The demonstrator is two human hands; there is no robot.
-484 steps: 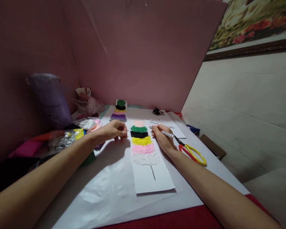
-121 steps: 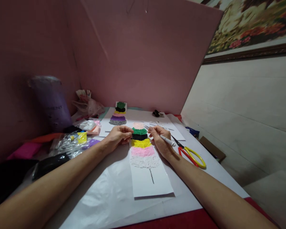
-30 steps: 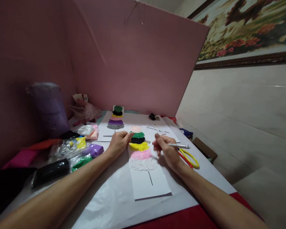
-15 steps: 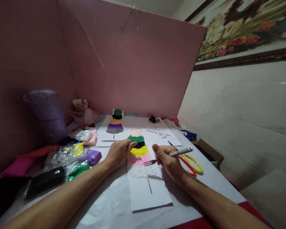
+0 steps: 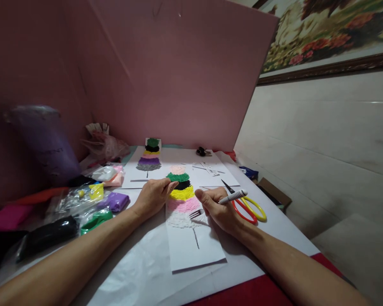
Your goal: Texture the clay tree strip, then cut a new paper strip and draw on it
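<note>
A white card [image 5: 183, 250] bears a feather-like shape in bands of pale pink, green, black, yellow, pink and white, with a dark stem below. My right hand [image 5: 215, 206] grips a small fork [image 5: 232, 196] with a striped handle; its tines point left over the white band. Curled at the card's left edge, my left hand [image 5: 153, 195] has its fingers pressed together beside the black and yellow bands. Whether it pinches anything is too small to tell.
Scissors [image 5: 257, 209] with red and yellow handles lie right of my right hand. Bags of coloured clay [image 5: 116, 202] cover the left side. Farther back are a second feather picture [image 5: 149, 161], keys [image 5: 203, 151] and paper scraps [image 5: 210, 169]. A pink panel [image 5: 178, 85] stands behind.
The fork and my right hand have shifted toward the white band from the pink one. The whole view has tilted down slightly. My left hand stays at the card's edge.
</note>
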